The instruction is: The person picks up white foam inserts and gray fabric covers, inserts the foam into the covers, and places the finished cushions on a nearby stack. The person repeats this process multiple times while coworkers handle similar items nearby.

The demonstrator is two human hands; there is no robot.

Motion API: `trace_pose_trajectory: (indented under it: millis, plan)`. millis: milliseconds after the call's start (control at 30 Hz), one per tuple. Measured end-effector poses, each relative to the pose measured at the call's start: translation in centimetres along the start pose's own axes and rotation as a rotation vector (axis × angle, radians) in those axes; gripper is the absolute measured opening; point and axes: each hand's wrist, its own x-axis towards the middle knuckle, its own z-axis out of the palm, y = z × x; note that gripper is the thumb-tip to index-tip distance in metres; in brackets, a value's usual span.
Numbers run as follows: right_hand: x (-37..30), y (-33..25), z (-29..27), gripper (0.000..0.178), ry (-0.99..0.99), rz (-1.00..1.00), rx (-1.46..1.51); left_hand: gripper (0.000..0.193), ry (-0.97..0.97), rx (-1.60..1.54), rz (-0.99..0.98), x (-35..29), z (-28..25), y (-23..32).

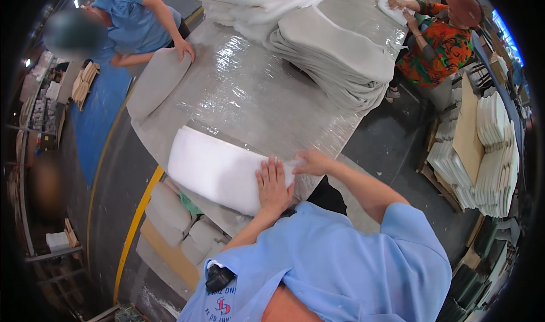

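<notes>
A long white padded piece point(218, 166) with a soft fluffy face lies near the front corner of the table. Flat on its right part rests my left hand point(274, 187), fingers stretched out and a little apart. My right hand point(311, 164) grips the pad's right end, its fingers closed at the edge. The underside of the pad is hidden.
The table point(227, 95) has a shiny plastic cover. Across it stand a pile of grey pads point(340, 55) and a white stack point(261, 4). A person at far left holds a grey pad point(156, 83); another at far right handles a white piece point(392, 7). Pads fill a pallet point(482, 151).
</notes>
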Motion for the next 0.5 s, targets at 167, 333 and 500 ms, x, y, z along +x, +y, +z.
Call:
trace_pose_trajectory:
  millis: [167, 333, 500]
  plan:
    - [2.0, 1.6, 0.4, 0.048, 0.310, 0.318, -0.051, 0.087, 0.002, 0.020, 0.035, 0.6, -0.1, 0.4]
    - [4.0, 0.1, -5.7, 0.035, 0.559, 0.325, 0.265, 0.083, 0.012, 0.016, 0.043, -0.1, -0.3, -0.1]
    - [2.9, -1.0, -3.5, 0.026, 0.433, 0.217, 0.215, 0.077, -0.014, 0.021, 0.269, -1.0, -0.7, 0.4]
